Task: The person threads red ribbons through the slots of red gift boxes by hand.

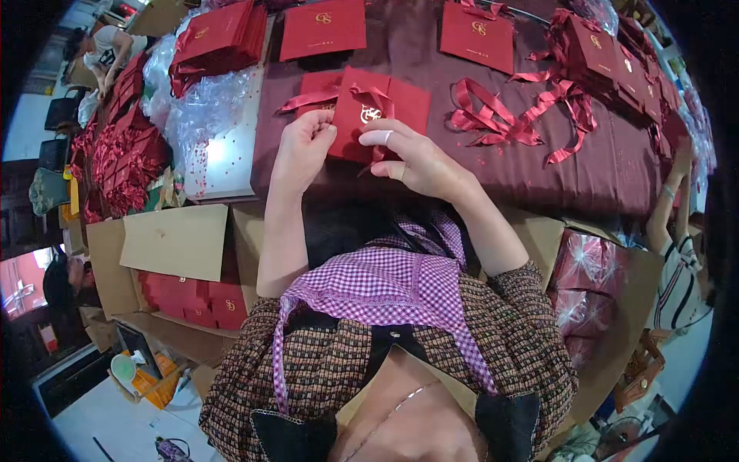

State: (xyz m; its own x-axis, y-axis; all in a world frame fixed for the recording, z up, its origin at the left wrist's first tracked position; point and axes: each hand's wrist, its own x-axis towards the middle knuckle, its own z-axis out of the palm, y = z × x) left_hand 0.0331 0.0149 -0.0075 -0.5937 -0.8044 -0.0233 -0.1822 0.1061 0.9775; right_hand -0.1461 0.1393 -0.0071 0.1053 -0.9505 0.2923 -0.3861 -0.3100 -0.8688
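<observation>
A red gift bag [352, 94] with a gold emblem and a red ribbon on its front lies before me. It overlaps more red card [412, 102]. My left hand [305, 146] is closed in a pinch at the bag's lower left edge; its fingertips hide what they grip. My right hand [416, 160], a ring on one finger, curls over the bag's lower right part. Its thumb and fingers close around the red ribbon [377, 156], which is partly hidden beneath them. To the right, loose red ribbons [493, 115] lie on the dark cloth [477, 173].
Red bags are stacked at the upper left [215, 38] and right [600, 50]. Clear plastic wrap [208, 108] lies on the left. Open cartons stand left [173, 239] and right [616, 331] of me. Other people work at the far left [108, 50] and right [677, 269].
</observation>
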